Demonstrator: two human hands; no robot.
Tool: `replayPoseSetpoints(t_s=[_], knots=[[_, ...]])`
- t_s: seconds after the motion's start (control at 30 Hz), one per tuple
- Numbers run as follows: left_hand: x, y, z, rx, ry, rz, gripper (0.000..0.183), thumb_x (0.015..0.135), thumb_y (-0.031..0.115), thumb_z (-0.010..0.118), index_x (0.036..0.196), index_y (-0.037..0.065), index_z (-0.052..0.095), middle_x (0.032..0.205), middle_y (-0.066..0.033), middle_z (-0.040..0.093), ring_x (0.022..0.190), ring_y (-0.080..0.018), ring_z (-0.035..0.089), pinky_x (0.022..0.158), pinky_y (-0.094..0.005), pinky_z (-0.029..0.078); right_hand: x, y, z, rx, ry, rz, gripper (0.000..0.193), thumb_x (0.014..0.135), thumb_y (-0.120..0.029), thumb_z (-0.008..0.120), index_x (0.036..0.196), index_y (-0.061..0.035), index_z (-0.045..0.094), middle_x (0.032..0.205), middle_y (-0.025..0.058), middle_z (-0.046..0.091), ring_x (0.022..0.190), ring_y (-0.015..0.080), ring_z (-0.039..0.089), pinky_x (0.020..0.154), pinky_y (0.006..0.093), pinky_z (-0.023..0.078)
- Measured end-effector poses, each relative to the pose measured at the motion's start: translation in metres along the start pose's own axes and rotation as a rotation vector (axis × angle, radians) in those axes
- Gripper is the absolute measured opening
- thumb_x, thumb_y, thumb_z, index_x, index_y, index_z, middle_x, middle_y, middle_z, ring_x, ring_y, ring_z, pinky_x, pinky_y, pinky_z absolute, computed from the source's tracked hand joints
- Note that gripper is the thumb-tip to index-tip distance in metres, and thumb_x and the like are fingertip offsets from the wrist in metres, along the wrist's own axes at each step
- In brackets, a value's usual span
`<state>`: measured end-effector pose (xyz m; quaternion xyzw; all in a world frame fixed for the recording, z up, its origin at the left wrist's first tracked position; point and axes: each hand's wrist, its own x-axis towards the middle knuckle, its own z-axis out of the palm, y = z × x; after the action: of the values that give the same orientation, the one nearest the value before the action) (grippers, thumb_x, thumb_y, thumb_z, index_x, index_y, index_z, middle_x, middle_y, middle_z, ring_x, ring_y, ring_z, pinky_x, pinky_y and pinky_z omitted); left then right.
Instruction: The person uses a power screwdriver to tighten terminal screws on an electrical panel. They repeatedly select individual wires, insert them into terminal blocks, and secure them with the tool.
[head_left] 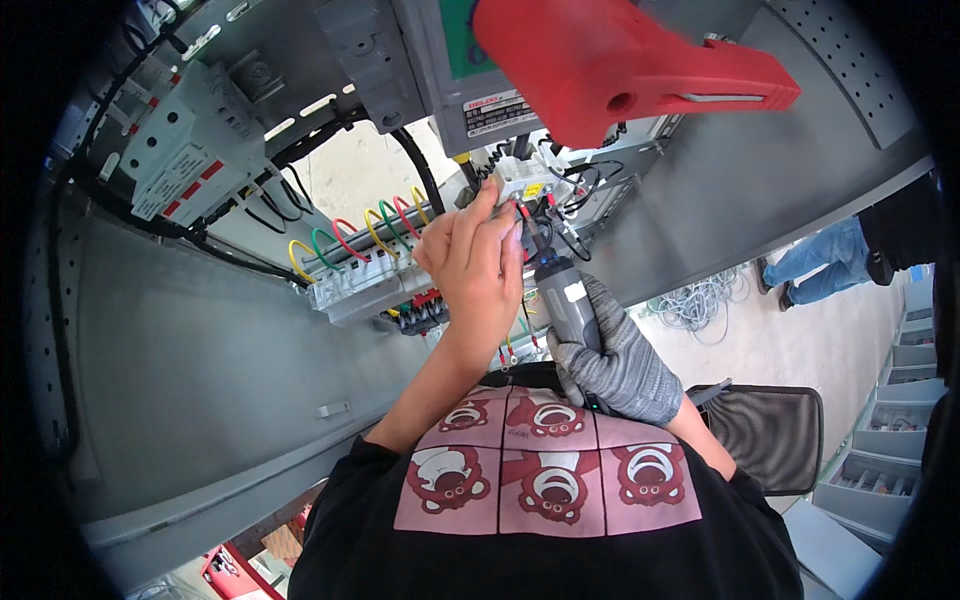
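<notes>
My right hand [625, 355], in a grey knit glove, is wrapped round a grey electric screwdriver [567, 300]. The driver points up and away, its tip at the lower edge of a small white module [523, 178] with a yellow label and red-tipped black wires. My bare left hand [475, 265] reaches to the same module from the left. Its fingers are drawn together against the module's front edge, close to the driver's tip; what lies between them is hidden. Just above hangs a large red switch handle [640, 65] on a grey switch body.
Grey cabinet walls [190, 370] surround the work on both sides. A row of breakers [365, 285] with looped yellow, green and red wires lies left of my hands. At right are a mesh chair [765, 440], coiled cable [700, 305], storage bins [880, 470] and another person's jeans [825, 255].
</notes>
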<state>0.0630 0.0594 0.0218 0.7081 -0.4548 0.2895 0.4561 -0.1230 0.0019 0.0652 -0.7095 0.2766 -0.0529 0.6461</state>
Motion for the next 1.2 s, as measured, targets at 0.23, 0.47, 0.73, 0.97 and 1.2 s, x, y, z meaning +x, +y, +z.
replayPoseSetpoints(t_s=[0.23, 0.47, 0.73, 0.97, 1.2], knots=[[0.004, -0.002, -0.001, 0.018, -0.005, 0.045, 0.02, 0.079, 0.01, 0.072, 0.099, 0.01, 0.068, 0.128, -0.0009, 0.063, 0.099, -0.0225, 0.053, 0.093, -0.0396, 0.031, 0.008, -0.008, 0.013, -0.202, 0.124, -0.169, 0.076, 0.083, -0.016, 0.063, 0.146, 0.0082, 0.027, 0.101, 0.0237, 0.061, 0.081, 0.0297, 0.064, 0.075, 0.0371, 0.052], [0.004, 0.008, -0.014, 0.013, -0.072, 0.015, 0.028, 0.074, 0.014, 0.077, 0.1, 0.011, 0.067, 0.131, -0.004, 0.061, 0.11, -0.0253, 0.051, 0.099, -0.0434, 0.029, -0.016, 0.027, 0.011, -0.327, 0.308, -0.365, 0.074, 0.084, -0.017, 0.066, 0.147, 0.0008, 0.031, 0.105, 0.018, 0.061, 0.092, 0.0249, 0.06, 0.086, 0.0359, 0.05], [0.0, 0.006, -0.003, 0.078, -0.043, 0.048, 0.024, 0.074, 0.015, 0.075, 0.092, 0.014, 0.059, 0.114, -0.0047, 0.061, 0.112, -0.0262, 0.054, 0.097, -0.0463, 0.031, -0.108, 0.094, 0.02, 0.048, 0.502, -0.015, 0.071, 0.084, -0.014, 0.064, 0.146, 0.0014, 0.032, 0.102, 0.0095, 0.057, 0.089, 0.0191, 0.059, 0.078, 0.0316, 0.051], [0.007, 0.005, -0.021, 0.242, 0.02, 0.271, 0.007, 0.081, 0.01, 0.07, 0.088, 0.008, 0.067, 0.093, -0.0063, 0.068, 0.088, -0.0281, 0.063, 0.076, -0.0428, 0.048, -0.15, 0.196, -0.001, 0.093, 0.531, 0.195, 0.063, 0.079, -0.027, 0.069, 0.129, 0.0043, 0.047, 0.096, 0.0239, 0.063, 0.09, 0.0337, 0.064, 0.082, 0.0418, 0.051], [-0.013, 0.042, -0.026, 0.438, 0.011, 0.367, 0.016, 0.083, 0.011, 0.07, 0.098, 0.005, 0.065, 0.1, -0.0069, 0.066, 0.096, -0.0279, 0.059, 0.083, -0.0434, 0.042, -0.267, 0.308, -0.01, 0.647, 0.562, 0.564, 0.053, 0.088, -0.021, 0.064, 0.131, 0.0002, 0.04, 0.077, 0.0095, 0.063, 0.05, 0.0177, 0.061, 0.043, 0.0315, 0.051]])
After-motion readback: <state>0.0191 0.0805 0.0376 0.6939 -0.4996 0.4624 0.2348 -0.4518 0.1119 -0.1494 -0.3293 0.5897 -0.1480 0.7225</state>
